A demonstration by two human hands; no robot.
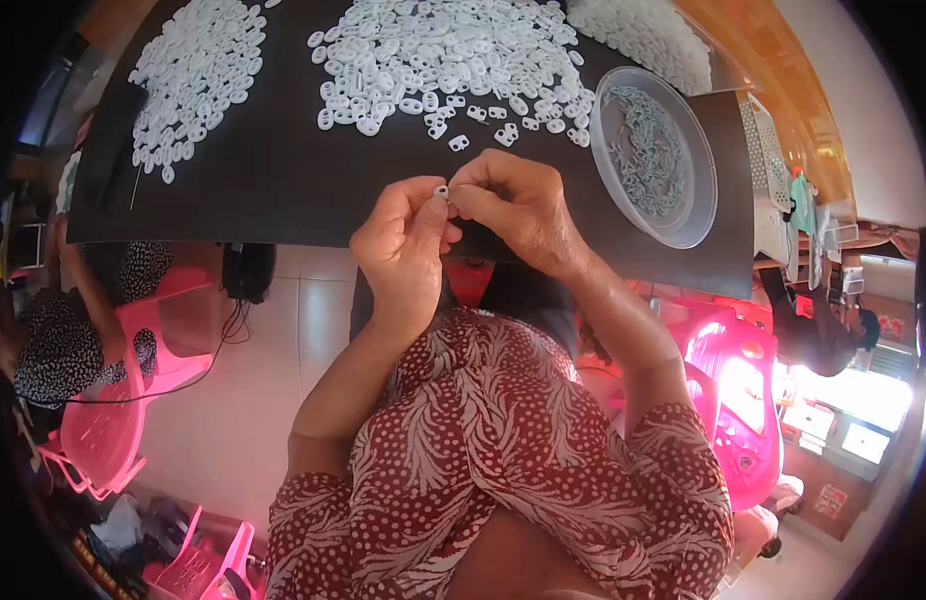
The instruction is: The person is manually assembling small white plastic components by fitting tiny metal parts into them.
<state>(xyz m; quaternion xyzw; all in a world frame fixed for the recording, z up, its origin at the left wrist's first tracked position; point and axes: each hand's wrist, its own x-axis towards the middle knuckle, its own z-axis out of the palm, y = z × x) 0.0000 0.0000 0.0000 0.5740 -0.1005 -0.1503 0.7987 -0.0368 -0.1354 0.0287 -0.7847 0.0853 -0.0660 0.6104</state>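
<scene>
Between the fingertips of my left hand (408, 235) I pinch a small white oval plastic piece (442, 190) with a dark hole showing. My right hand (513, 205) meets it there, thumb and forefinger pressed together at the piece's right side; whatever they pinch is too small to make out. Both hands are held close together over the table's near edge. Beyond them spreads a large heap of similar white oval pieces (453, 60), a few lying loose at its near side. To the right stands a round clear tub (698, 190) holding many small grey-green metal parts (645, 150).
The dark table (283, 190) bears another pile of white pieces (203, 70) at left and a clear bag of white pieces (648, 40) at far right. Pink plastic chairs (728, 400) stand around. Another person's arm (88, 290) shows at the left edge.
</scene>
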